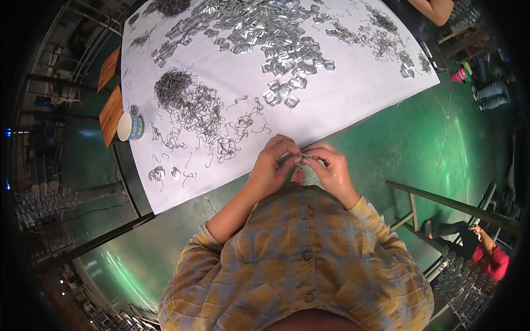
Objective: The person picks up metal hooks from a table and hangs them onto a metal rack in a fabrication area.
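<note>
My left hand [271, 164] and my right hand [332, 170] meet just off the near edge of the table. Both are closed, thumbs and fingers pinched round a small metal piece [305, 156]. Its exact kind is mostly hidden by the fingertips. On the table nearest my left hand lies a heap of thin bent wire hooks [204, 113], loosely spread toward the edge. Beyond my hands, shiny square metal pieces [281, 60] are piled up, with a few strays at the near end of the pile.
A white sheet covers the table [326, 110]. At its left edge stands a paper cup [131, 127]. More wire hooks [383, 41] lie at the far right. Wooden stools [112, 113] stand to the left. A metal frame [441, 201] and a seated person in red [489, 259] are at right.
</note>
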